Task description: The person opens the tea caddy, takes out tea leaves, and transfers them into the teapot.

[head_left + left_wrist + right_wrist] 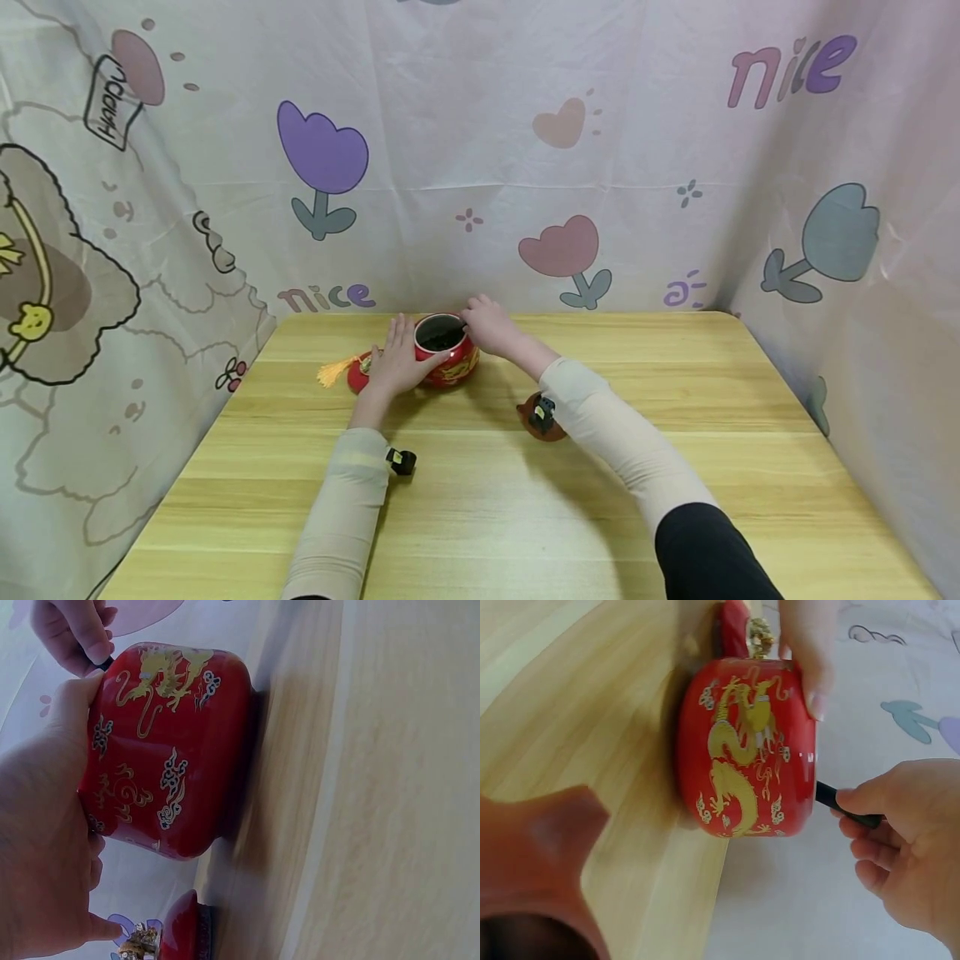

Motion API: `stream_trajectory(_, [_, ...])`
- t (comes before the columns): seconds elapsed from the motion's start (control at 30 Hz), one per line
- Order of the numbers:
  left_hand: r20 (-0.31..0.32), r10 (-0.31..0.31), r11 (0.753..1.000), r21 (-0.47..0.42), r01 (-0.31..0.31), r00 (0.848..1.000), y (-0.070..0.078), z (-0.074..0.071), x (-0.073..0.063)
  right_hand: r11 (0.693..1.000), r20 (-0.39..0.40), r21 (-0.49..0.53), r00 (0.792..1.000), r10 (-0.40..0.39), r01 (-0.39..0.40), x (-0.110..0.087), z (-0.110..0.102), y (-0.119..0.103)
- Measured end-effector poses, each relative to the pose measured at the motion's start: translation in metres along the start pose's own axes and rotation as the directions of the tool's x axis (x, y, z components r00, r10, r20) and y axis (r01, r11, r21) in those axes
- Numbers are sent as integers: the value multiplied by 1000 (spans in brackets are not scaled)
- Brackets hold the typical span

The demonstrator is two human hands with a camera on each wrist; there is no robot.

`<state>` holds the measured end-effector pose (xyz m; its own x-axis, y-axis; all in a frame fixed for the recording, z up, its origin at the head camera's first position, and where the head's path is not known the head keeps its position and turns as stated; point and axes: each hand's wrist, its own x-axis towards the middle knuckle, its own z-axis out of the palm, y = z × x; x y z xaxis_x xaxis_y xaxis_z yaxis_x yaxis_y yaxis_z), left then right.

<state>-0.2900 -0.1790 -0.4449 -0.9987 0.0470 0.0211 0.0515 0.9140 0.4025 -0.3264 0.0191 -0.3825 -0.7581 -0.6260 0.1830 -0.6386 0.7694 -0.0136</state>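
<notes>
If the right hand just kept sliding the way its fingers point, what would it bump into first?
Probably the red jar: the right hand sits at its open rim, pinching a thin black tool that reaches over the mouth. Depth is unclear in the head view, so this is a guess.

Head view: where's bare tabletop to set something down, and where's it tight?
Free: the right side of the table, right of the right hand and forearm, and the near strip between the sleeves. Crowded: the far-left centre, where the left hand holds the red jar beside its red lid, and the brown pot by the right forearm.
</notes>
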Motion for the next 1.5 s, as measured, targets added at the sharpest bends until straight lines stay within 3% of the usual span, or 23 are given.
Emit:
stream_trajectory(0.17, [-2,1,1000,5,-1,1000,1,0,-1,993,53,115,998,15,-21,5,1,6])
stream_trajectory(0.3, [5,2,1000,-1,-2,1000,2,0,0,979,31,202,1000,1,-7,6,5,12])
stream_trajectory(0.5, [5,1,1000,-4,-1,1000,3,1,0,939,19,340,999,39,-43,4,9,19])
stream_trajectory(0.97, [5,3,1000,1,-3,1000,2,2,0,874,-69,476,987,147,-97,-7,10,39])
stream_trajectory(1.5, [1,-6,1000,-15,6,1000,0,1,0,863,-153,492,965,214,-113,-20,7,52])
